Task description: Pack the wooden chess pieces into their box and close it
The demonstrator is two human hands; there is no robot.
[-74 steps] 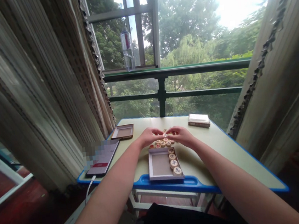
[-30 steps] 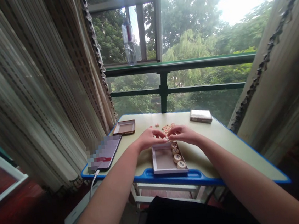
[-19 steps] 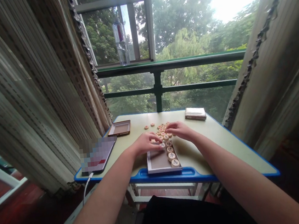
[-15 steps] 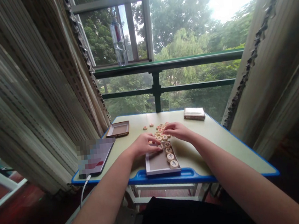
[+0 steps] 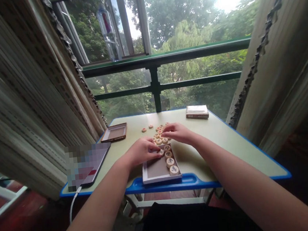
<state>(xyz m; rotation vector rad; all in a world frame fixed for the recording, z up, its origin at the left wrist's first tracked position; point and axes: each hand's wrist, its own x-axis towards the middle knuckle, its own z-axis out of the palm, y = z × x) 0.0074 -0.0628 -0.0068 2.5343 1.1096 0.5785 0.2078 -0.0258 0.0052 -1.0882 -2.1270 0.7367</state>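
Note:
A shallow grey box tray (image 5: pixel 154 170) lies near the front edge of the pale desk (image 5: pixel 222 141), with a column of round wooden chess pieces (image 5: pixel 170 162) along its right side. My left hand (image 5: pixel 142 150) rests at the tray's far end, fingers curled over a piece (image 5: pixel 161 152) there. My right hand (image 5: pixel 176 132) hovers over a loose heap of pieces (image 5: pixel 159 136) just beyond the tray, fingers bent down onto them. What the right fingers hold is hidden.
A phone (image 5: pixel 89 164) on a white cable lies at the desk's left front. A brown box lid (image 5: pixel 114 133) sits at back left, a small closed box (image 5: pixel 197 111) at back right. Two stray pieces (image 5: pixel 147 128) lie beyond the heap. Curtains flank the window; a bottle (image 5: pixel 106 32) stands on the sill.
Both hands came back from the heap to the tray's far end; then the right hand returned to the heap while the left stayed at the tray. The camera tilted down and left.

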